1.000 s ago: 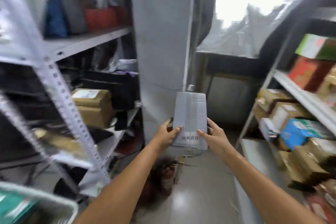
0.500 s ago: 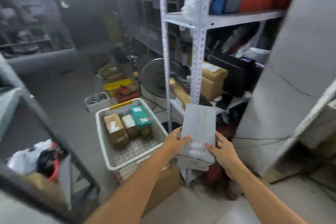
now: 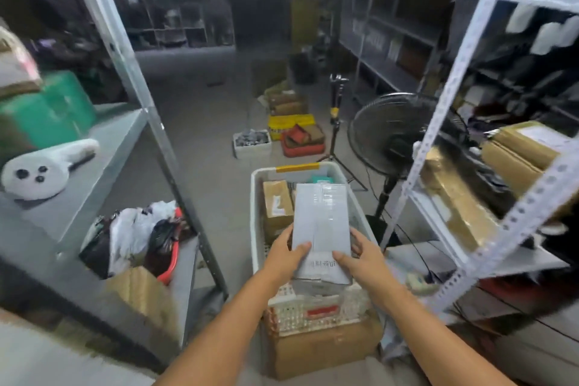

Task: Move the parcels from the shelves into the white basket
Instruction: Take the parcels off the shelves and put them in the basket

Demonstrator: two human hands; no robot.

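I hold a flat grey parcel [image 3: 322, 222] with black print near its lower edge, directly above the white basket [image 3: 257, 229]. My left hand [image 3: 286, 255] grips its lower left side and my right hand [image 3: 360, 258] its lower right side. The basket stands on a cardboard box [image 3: 322, 351] on the floor. Inside it lie a brown cardboard parcel [image 3: 275, 204] and a green one [image 3: 321, 179], the latter mostly hidden behind the grey parcel.
Grey metal shelving [image 3: 131, 72] on the left carries a green box [image 3: 47, 113], a white plush toy [image 3: 40, 169] and bags [image 3: 138, 235]. White shelving [image 3: 438, 122] on the right holds brown parcels [image 3: 520, 150]. A floor fan [image 3: 388, 135] and crates [image 3: 282, 131] stand behind the basket.
My view has swung left, from the wall and shelves to the aisle. The basket moved from my left to directly under the grey parcel, which both hands still hold.
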